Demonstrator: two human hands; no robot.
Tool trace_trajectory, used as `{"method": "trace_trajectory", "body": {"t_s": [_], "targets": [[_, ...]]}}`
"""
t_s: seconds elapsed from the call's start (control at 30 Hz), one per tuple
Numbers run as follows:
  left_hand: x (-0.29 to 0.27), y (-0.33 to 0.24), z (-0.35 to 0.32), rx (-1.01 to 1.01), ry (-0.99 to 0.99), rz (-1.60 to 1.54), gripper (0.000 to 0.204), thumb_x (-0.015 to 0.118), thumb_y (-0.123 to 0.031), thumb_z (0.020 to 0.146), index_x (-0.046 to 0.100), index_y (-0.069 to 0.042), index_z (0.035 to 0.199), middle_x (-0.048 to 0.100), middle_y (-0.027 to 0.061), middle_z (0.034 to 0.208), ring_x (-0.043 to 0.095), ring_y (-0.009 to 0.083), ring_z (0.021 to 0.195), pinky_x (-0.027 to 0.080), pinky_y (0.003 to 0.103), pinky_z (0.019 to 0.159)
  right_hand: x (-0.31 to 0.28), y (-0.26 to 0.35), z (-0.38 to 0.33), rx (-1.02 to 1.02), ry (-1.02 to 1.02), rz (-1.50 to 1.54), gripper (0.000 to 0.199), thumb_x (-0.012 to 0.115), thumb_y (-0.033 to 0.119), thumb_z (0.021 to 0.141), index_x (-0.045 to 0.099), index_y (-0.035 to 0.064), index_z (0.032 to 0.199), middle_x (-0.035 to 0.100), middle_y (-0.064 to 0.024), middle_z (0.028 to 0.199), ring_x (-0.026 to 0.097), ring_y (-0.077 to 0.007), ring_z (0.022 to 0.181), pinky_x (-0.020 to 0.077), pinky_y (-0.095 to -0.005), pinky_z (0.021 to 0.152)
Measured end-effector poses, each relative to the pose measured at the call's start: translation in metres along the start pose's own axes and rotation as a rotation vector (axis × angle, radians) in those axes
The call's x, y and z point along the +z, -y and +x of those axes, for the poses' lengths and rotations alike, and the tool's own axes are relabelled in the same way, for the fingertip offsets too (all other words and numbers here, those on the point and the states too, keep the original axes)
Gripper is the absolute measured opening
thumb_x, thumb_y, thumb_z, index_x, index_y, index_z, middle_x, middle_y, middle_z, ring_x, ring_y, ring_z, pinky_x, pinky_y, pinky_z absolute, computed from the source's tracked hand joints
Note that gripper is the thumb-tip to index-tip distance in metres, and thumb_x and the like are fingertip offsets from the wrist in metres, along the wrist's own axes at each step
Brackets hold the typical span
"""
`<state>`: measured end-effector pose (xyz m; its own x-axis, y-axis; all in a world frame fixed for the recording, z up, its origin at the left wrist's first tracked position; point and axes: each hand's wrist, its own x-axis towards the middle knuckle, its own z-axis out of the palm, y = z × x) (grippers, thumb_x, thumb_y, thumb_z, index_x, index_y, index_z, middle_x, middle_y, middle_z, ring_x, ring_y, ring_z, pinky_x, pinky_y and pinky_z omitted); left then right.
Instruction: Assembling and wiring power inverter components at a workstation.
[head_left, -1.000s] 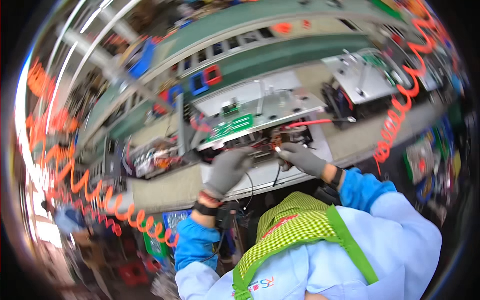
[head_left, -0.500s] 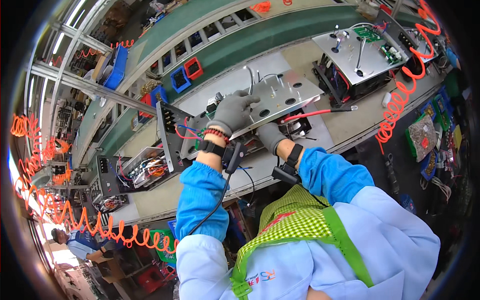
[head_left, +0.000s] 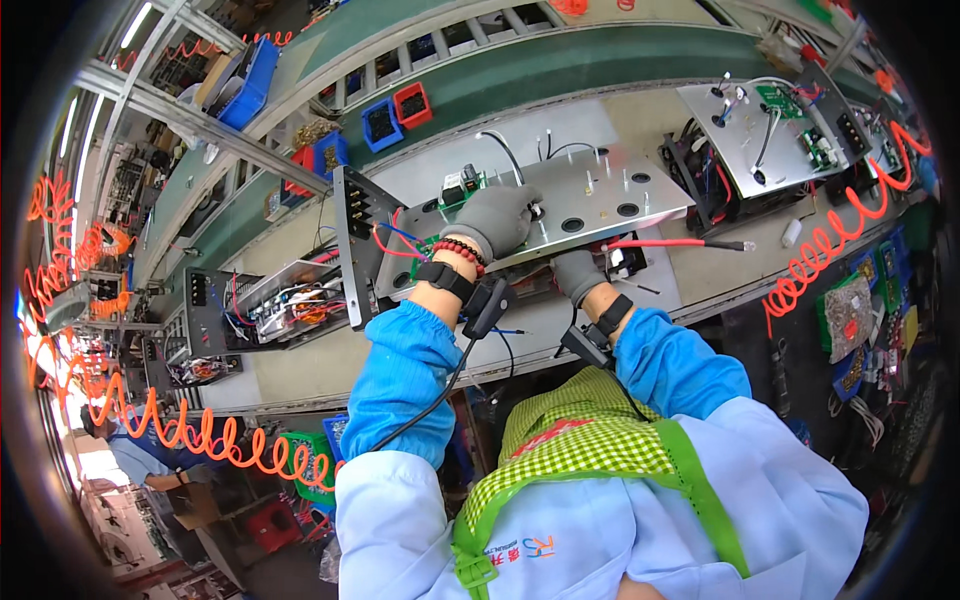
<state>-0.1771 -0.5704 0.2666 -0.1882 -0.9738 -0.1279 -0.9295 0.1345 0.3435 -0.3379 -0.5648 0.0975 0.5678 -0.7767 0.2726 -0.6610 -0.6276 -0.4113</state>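
A silver metal plate [head_left: 600, 208] with round holes, upright studs and a small green circuit board lies on an open electronics chassis, whose black end panel [head_left: 357, 240] stands at the left. My gloved left hand [head_left: 497, 222] rests on top of the plate, fingers curled together round a small part beside a hole; I cannot make that part out. A grey cable [head_left: 503, 150] arches up just behind those fingers. My gloved right hand [head_left: 580, 275] reaches in under the plate's near edge, and its fingertips are hidden there. Beside it a red cable [head_left: 670, 243] with a lug sticks out to the right.
Another chassis with a plate [head_left: 745, 140] stands at the right, and a partly built one [head_left: 290, 305] at the left. Blue [head_left: 380, 124] and red [head_left: 412, 104] bins sit behind the bench. Orange coiled hoses [head_left: 840, 240] hang at both sides. A co-worker [head_left: 150, 460] is at lower left.
The view has shifted, so the bench things appear farther right. My left hand's outstretched finger has curled down onto the plate. My right hand stays under the near edge.
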Motion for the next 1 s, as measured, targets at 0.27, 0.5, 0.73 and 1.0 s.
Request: {"method": "trace_trajectory", "body": {"t_s": [0.27,0.5,0.73,1.0], "targets": [[0.0,-0.009,0.009,-0.045,0.097,0.07,0.022,0.054,-0.022,0.089,0.066,-0.009,0.103,0.069,0.0181,0.095,0.064,0.0384,0.092,0.051,0.045,0.082,-0.023,0.009,-0.003,-0.047,0.475,-0.186,0.025,0.064,0.021,0.082,0.068,0.0014,0.097,0.068,-0.0211,0.09,0.065,-0.0371,0.089,0.0506,-0.046,0.078],[-0.048,0.011,-0.042,-0.099,-0.691,-0.26,0.02,0.054,-0.012,0.088,0.06,-0.007,0.106,0.067,0.021,0.089,0.065,0.0402,0.086,0.052,0.045,0.072,-0.101,0.02,-0.089,0.005,-0.059,0.292,0.057,0.07,0.025,0.083,0.047,0.0018,0.129,0.053,-0.02,0.121,0.059,-0.0374,0.105,0.0496,-0.0467,0.089],[-0.021,0.029,-0.108,-0.466,-0.784,-0.077,0.034,0.06,-0.018,0.089,0.055,-0.012,0.121,0.067,0.017,0.106,0.066,0.0386,0.092,0.052,0.047,0.076,-0.086,-0.055,-0.121,0.524,0.318,0.668,0.059,0.069,0.031,0.087,0.05,0.0004,0.134,0.06,-0.0193,0.127,0.061,-0.0294,0.115,0.0511,-0.0362,0.09],[0.043,-0.089,-0.122,0.149,-0.844,-0.282,0.037,0.063,-0.003,0.078,0.06,-0.005,0.114,0.066,0.017,0.094,0.065,0.0363,0.081,0.053,0.042,0.069,-0.032,-0.08,-0.124,0.569,0.322,0.637,0.034,0.06,0.031,0.091,0.061,0.002,0.109,0.062,-0.0114,0.081,0.056,-0.0177,0.067,0.0467,-0.0345,0.06]]}}
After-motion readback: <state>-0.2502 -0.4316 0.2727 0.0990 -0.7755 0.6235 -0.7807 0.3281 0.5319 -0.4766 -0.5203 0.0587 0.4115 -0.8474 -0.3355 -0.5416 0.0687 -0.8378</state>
